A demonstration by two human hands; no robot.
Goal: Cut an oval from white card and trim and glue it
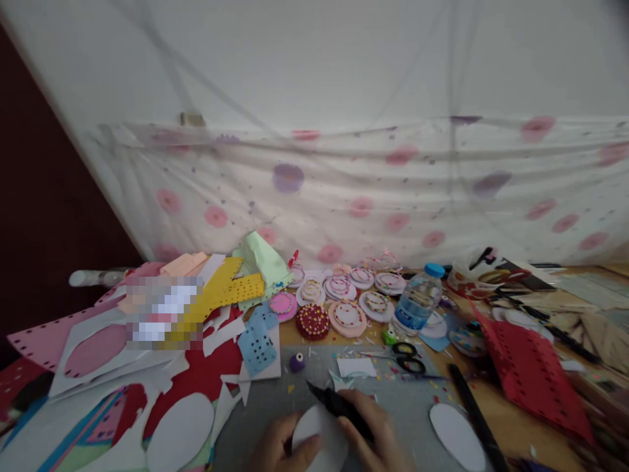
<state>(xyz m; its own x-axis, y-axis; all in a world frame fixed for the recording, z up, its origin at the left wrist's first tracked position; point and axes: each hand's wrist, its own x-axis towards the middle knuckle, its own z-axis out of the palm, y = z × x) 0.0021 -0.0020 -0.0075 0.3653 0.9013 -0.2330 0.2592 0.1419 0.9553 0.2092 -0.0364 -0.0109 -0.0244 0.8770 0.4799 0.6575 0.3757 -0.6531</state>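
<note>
Low in the middle, my left hand pinches a white rounded paper cutout, thumb on its face. My right hand is closed round a black craft knife, whose pointed tip faces up and left just above the cutout's top edge. Both hands are over a grey cutting mat. Beyond them lie a small white paper card, black-handled scissors and a purple bead-like piece with an eye. Another white oval rests to the right.
Several decorated paper discs stand at the back beside a water bottle. Coloured paper scraps pile up on the left. A red dotted paper piece and a long black tool lie right. A flowered sheet covers the wall.
</note>
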